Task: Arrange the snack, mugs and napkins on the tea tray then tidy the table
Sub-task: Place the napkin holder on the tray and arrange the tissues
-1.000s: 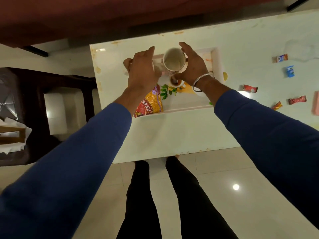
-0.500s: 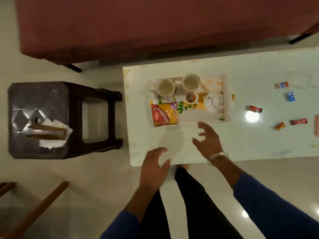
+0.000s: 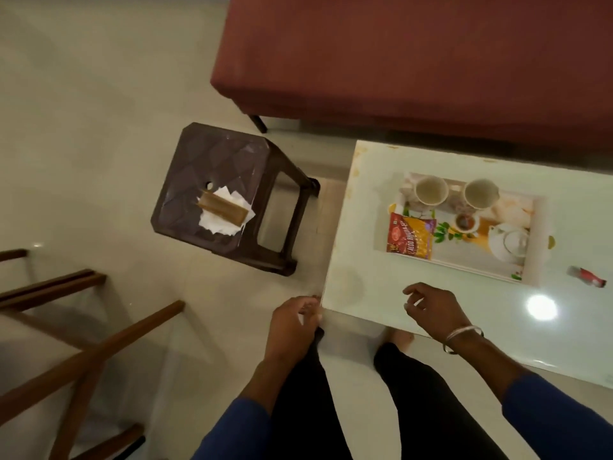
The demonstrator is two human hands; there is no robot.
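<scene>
- Left hand (image 3: 292,322): fingers loosely curled, empty, at the counter (image 3: 365,287) corner.
- Right hand (image 3: 431,308): relaxed, empty, above the counter edge.
- Tray (image 3: 539,240): carries snack packet (image 3: 411,235) and two mugs (image 3: 430,190).
- Napkins (image 3: 222,212): on the stool (image 3: 212,154), apart from the counter.

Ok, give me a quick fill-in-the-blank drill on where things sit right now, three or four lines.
1. The red-and-yellow snack packet lies on the white floral tea ____.
2. The white paper napkins sit on the dark brown plastic ____.
3. The number of white ceramic mugs standing on the tray is ____.
4. The red candy wrapper lies on the table, ____ the tray.

Missing words: tray; stool; two; outside
</scene>
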